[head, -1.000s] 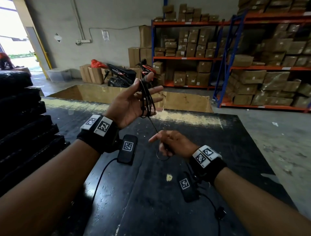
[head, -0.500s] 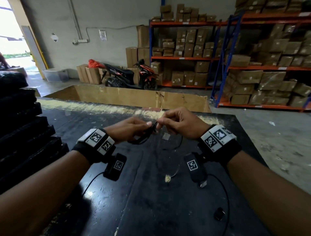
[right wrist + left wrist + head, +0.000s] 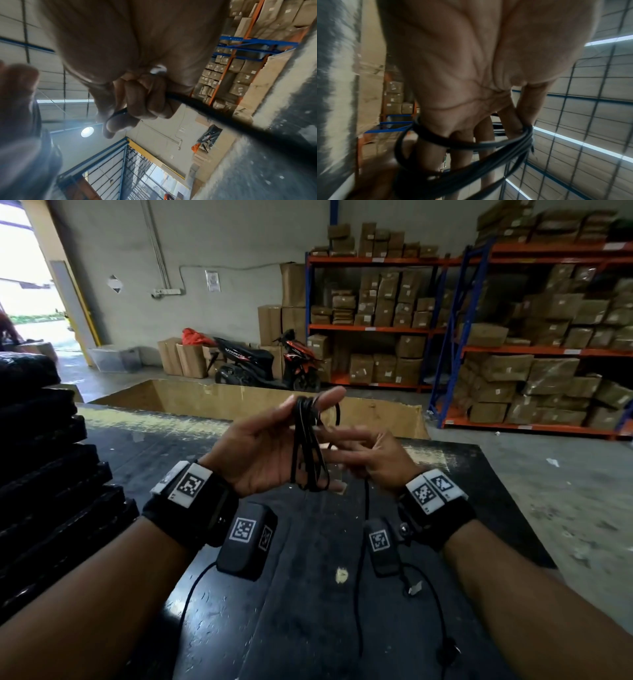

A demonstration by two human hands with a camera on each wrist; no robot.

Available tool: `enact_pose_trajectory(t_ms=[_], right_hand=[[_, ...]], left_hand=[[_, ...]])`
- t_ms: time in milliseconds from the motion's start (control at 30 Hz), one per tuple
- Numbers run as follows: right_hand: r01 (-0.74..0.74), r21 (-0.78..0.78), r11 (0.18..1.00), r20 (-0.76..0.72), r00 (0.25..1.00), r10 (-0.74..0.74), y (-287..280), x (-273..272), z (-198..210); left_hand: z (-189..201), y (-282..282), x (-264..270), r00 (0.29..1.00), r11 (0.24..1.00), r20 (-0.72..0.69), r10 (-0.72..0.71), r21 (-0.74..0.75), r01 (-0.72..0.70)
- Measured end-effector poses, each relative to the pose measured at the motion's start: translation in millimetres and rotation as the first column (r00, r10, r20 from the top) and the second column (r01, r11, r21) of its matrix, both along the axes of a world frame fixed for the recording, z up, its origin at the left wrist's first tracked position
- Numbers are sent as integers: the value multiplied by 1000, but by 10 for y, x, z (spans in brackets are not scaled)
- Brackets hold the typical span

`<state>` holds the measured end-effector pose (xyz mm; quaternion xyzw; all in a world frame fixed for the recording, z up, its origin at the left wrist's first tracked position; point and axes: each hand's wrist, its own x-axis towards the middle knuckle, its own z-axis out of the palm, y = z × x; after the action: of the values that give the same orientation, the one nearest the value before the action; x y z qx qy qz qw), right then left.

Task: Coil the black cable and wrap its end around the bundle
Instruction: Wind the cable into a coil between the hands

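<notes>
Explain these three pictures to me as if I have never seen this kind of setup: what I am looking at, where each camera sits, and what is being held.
There is no machine here, only a person's two bare hands with tracking bands on the wrists. The wide picture comes from a camera on the person's head; the two close, tilted ones come from cameras strapped to each wrist, looking along the palm.

The left hand is palm up with fingers spread, and the black cable hangs in loops around them; the left wrist view shows those loops. The right hand has its grip on the free stretch of the cable, fingers curled around it.

Below is a black table. Behind are shelves of cardboard boxes and a parked scooter.
</notes>
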<state>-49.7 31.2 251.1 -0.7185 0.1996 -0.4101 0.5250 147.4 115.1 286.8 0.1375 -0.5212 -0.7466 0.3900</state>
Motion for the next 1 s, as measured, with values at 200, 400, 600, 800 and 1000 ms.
enact_pose_trajectory(t_ms=[200, 400, 600, 800, 1000], right_hand=[[-13, 16, 1000, -245, 969, 17, 204, 99, -361], [-10, -124, 992, -319, 947, -31, 349, 36, -210], [-1, -286, 958, -345, 933, -102, 350, -121, 224], [-92, -403, 910, -392, 917, -81, 326, -226, 504], [-142, -448, 883, -383, 923, -46, 330, -261, 676]], left_hand=[[252, -60, 84, 958, 952, -7, 285, -113, -284], [283, -159, 310, 784, 817, 232, 576, -206, -539], [42, -145, 360, 787, 878, 395, 473, -140, -457], [-76, -45, 271, 818, 952, 504, 278, -30, -305], [-84, 23, 163, 823, 982, 552, 132, 40, -185]])
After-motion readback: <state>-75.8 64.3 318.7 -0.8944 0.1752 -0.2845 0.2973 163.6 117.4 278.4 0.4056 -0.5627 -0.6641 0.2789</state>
